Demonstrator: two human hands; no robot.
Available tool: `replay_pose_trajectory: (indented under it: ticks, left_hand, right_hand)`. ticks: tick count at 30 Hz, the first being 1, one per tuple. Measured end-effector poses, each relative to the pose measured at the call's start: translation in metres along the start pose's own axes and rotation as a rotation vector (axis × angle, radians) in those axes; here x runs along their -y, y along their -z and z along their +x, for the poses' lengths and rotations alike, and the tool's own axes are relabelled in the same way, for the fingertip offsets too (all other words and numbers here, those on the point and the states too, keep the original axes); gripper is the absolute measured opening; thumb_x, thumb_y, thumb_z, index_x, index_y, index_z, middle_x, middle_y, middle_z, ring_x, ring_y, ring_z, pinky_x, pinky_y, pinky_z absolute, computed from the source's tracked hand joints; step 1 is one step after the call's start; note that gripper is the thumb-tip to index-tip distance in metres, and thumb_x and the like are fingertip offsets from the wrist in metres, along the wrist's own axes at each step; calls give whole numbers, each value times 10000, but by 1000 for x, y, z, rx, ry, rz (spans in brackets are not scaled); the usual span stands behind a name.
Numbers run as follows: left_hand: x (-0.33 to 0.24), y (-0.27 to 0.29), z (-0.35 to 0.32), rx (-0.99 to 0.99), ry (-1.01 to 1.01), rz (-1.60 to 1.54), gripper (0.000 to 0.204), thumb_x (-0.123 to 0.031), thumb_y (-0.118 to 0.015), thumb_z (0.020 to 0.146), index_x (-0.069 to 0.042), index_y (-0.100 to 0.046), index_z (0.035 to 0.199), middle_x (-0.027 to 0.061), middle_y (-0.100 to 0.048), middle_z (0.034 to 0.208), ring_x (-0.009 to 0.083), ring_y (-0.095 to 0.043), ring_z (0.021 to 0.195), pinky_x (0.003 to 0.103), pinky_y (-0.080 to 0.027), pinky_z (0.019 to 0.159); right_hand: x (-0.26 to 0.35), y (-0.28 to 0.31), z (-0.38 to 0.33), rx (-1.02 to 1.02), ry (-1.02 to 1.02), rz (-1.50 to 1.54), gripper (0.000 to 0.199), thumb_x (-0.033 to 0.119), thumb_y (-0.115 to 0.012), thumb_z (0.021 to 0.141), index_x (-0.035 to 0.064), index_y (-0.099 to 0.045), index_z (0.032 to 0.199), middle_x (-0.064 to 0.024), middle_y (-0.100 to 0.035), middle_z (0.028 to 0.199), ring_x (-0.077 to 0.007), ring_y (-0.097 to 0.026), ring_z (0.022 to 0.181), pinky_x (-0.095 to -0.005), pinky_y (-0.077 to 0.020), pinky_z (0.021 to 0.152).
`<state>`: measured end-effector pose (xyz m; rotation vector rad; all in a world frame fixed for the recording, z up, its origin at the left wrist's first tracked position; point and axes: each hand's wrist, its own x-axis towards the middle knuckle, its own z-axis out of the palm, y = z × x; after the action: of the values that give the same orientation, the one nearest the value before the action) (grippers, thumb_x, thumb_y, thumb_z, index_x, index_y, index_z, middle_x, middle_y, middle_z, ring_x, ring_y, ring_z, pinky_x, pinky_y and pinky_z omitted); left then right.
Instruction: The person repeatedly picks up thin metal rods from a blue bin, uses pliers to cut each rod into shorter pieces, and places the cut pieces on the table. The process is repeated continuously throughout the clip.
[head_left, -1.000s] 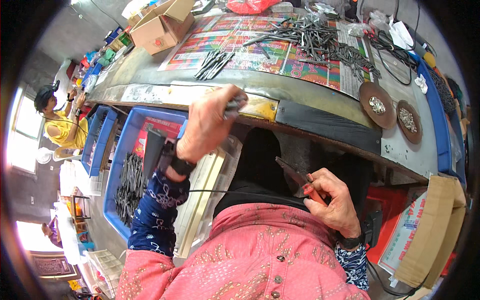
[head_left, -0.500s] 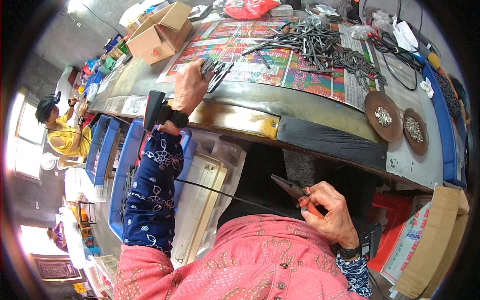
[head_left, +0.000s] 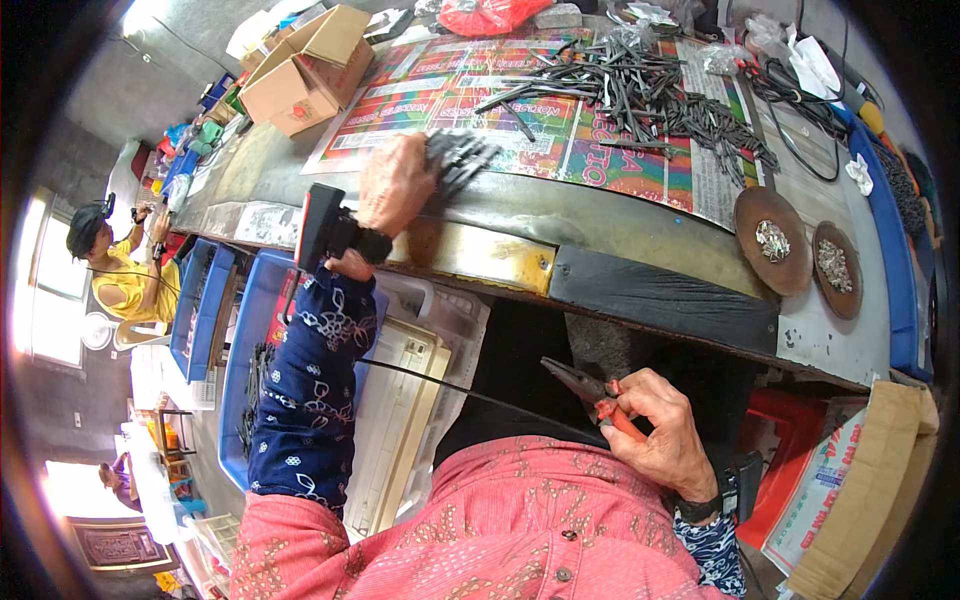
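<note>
Reading the view as a clock face, the left hand [head_left: 395, 185] is at eleven o'clock, over the near side of the bench [head_left: 600, 215], against a bunch of dark strips [head_left: 462, 160] just short of twelve; blur hides its fingertips, so I cannot tell whether they pinch the strips or only press on them. At four o'clock the right hand [head_left: 655, 425] has its fingers curled round the orange handles of the pliers [head_left: 597, 396], held low over the lap with the nose toward ten, probably to keep the tip away from the clothes and the bench free for the other hand. The strips lie over printed sheets [head_left: 500, 75], perhaps to spare the bench top, and the metal bits sit in dishes, likely so they don't scatter. Counted: one pair of pliers; one bunch by the left hand; one large pile of strips [head_left: 650, 90] at one o'clock, too tangled to number; two brown dishes [head_left: 760, 212] near three; one open carton [head_left: 290, 95] at eleven, beyond the left hand; one large blue tub [head_left: 232, 440] at eight.
</note>
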<state>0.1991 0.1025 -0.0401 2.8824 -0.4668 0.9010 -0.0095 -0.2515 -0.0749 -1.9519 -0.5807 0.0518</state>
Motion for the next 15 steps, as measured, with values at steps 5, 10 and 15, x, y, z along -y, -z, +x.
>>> replay_pose_trajectory:
  ticks: [5,10,15]
  left_hand:
    - [-54,18,-2,166,9,-67,193,-117,-706,778,-45,-604,926,178,-607,852,399,-610,879,490,-489,740]
    - [-64,24,0,161,-42,-78,205,-74,-704,757,-45,-608,936,176,-607,854,399,-611,884,485,-495,738]
    - [-61,20,-1,96,-10,-102,196,-88,-694,785,-41,-620,959,186,-629,847,415,-617,862,483,-495,733]
  right_hand:
    - [-1,-1,-1,-13,21,-16,184,70,-743,672,35,-653,828,-139,-626,878,-319,-626,806,-399,-493,723]
    - [-2,2,-3,-33,35,-34,178,71,-744,678,28,-641,817,-139,-624,877,-327,-623,806,-402,-494,716]
    - [-1,3,-5,-52,77,-38,181,67,-743,681,25,-637,822,-142,-622,878,-329,-622,816,-409,-497,717]
